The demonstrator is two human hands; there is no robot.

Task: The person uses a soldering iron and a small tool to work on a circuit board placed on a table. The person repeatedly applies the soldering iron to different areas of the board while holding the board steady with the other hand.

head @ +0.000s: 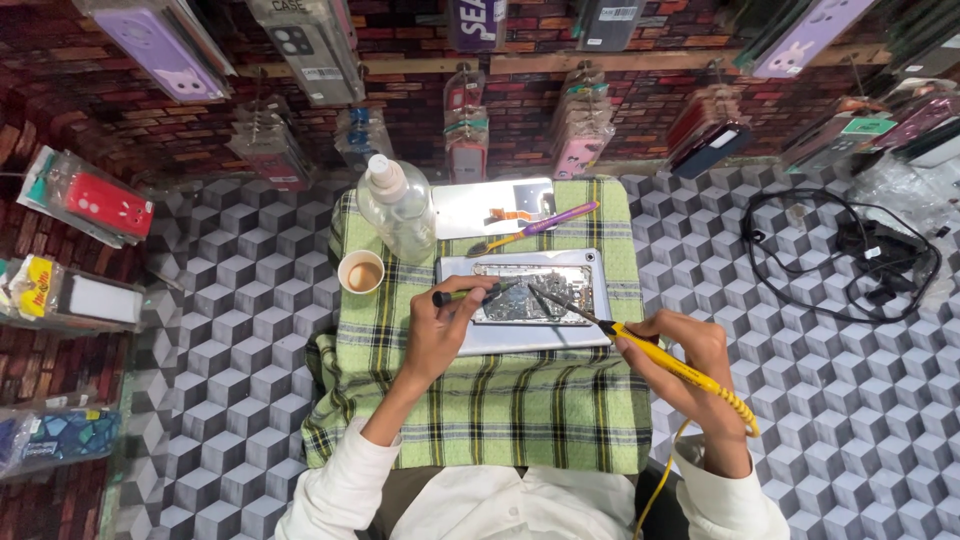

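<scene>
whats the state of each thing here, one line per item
laptop: opened, insides exposed, lying flat on cloth
back cover: off, set behind the laptop
soldering iron: held in right hand, tip on the board
green tool: held in left hand, over the board
purple tool: lying loose
bottle: upright, capped
cup: upright, drink inside
cable: coiled, unused

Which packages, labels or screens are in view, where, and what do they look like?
Phone-case packs: hanging along the top brick wall, clear sleeves, lilac, grey, pink, red.
Red case pack: left wall, clear sleeve.
White box: left wall, beside a yellow-labelled pack.
Blue patterned pack: lower left.
Opened device: on the checked cloth, silver, below the left hand and right hand; its screen is not visible.
</scene>
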